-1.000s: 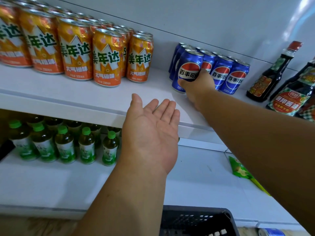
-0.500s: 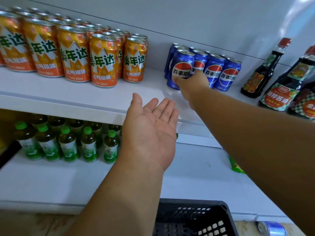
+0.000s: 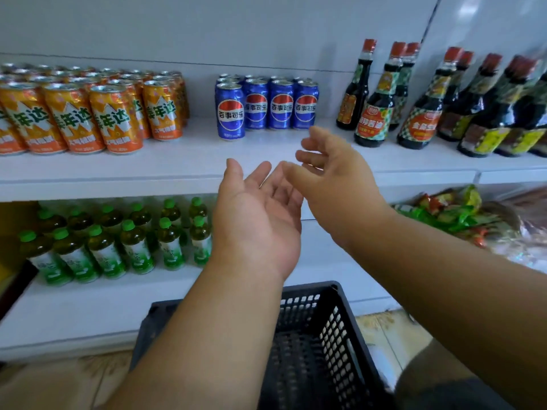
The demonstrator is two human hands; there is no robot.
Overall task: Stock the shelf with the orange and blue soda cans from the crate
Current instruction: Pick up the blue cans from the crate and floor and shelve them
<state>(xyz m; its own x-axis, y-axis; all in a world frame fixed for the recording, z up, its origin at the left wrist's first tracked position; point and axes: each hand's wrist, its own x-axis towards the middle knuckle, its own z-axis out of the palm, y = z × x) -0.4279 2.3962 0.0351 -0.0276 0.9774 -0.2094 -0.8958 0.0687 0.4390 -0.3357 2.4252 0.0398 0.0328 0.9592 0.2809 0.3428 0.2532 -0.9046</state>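
- Both hands hang empty in front of the white upper shelf (image 3: 183, 168): my left hand (image 3: 260, 220) is palm-up with fingers relaxed and spread, my right hand (image 3: 331, 173) has loosely curled fingers around nothing.
- The front blue aluminium soda can with the red-white-blue roundel (image 3: 230, 111) stands on the shelf, just ahead of a row of 3 matching blue cans (image 3: 281, 105) with more behind them.
- The glossy orange soda cans with white lettering (image 3: 88, 113) fill the shelf's left side, a bare gap apart from the blue group.
- I judge the step in hand is going back to the black perforated plastic crate (image 3: 313, 335) below for another can. I can't see any cans in it from here; my arms cover much of it.
- To do that well, I'd drop the right hand straight down clear of the shelf lip, grip a can round its middle, and keep it upright on the lift.
- Orientation: the front blue can's long axis is vertical, silver lid up, logo facing me. The next one should sit just beside it, label forward, to build out a front row.
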